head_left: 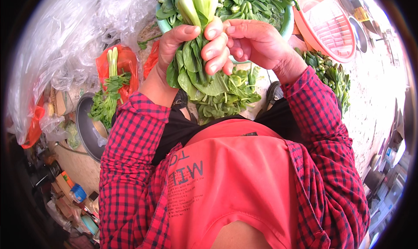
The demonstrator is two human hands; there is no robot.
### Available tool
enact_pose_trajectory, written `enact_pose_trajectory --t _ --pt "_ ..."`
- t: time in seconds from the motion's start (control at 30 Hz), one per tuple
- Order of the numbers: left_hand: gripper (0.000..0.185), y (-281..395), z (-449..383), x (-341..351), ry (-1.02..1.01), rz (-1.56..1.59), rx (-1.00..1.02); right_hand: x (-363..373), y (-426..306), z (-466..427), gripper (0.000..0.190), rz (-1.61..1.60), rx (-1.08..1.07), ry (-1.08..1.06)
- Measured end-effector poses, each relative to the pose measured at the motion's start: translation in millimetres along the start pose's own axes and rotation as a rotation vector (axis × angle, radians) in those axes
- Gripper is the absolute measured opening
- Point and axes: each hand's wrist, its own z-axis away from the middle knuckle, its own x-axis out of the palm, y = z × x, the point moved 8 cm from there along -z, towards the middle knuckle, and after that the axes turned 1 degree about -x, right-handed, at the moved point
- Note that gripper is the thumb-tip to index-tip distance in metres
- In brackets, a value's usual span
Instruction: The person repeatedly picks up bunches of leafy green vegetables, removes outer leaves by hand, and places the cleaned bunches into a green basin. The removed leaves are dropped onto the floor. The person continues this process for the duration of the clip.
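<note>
My left hand (196,46) grips a bunch of bok choy (197,71), its pale stems pointing up and away and its leaves hanging toward me. Close beside it is my right hand (258,41), with thumb and forefinger brought together at the left fingertips. Whether they pinch something thin cannot be made out. Beyond the hands, a light green basin (288,22) is heaped with more leafy greens (254,2). Beneath the held bunch, loose green leaves (228,100) lie on the ground between my feet.
On the left, a celery bunch (112,85) lies against a red plastic bag (130,61), beside a dark grey pan (85,128). Clear plastic sheeting (75,30) is piled behind. To the right are a pink plastic basket (351,49) and another pile of greens (333,74).
</note>
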Motion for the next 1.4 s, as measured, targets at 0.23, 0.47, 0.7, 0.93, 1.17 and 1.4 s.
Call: enact_pose_trajectory --t 0.23,0.47,0.7,0.93,1.17,1.4 --pt "0.025 4.9 1.8 -18.1 0.221 0.031 0.104 -16.6 -18.0 -0.3 0.023 0.000 -0.153 0.166" --pt "0.020 13.3 11.0 -40.5 0.429 0.003 0.199 -29.8 -32.8 2.6 0.022 0.075 -0.245 0.288" --pt "0.016 12.9 15.6 -58.0 0.632 -0.051 0.113 -2.6 -27.8 1.2 0.024 -0.319 -0.178 0.014" --pt "0.018 20.1 23.7 -62.0 0.783 -0.344 -0.040 10.0 12.3 3.6 0.028 -0.069 0.095 -0.006" --pt "0.023 25.2 32.8 -61.5 0.902 -0.523 -0.099 -17.5 -18.7 10.4 0.036 0.191 -0.087 0.351" --pt "0.022 -3.2 20.3 -50.9 0.706 -0.824 -0.307 -13.4 -24.3 11.9 0.073 0.713 -0.140 0.298"
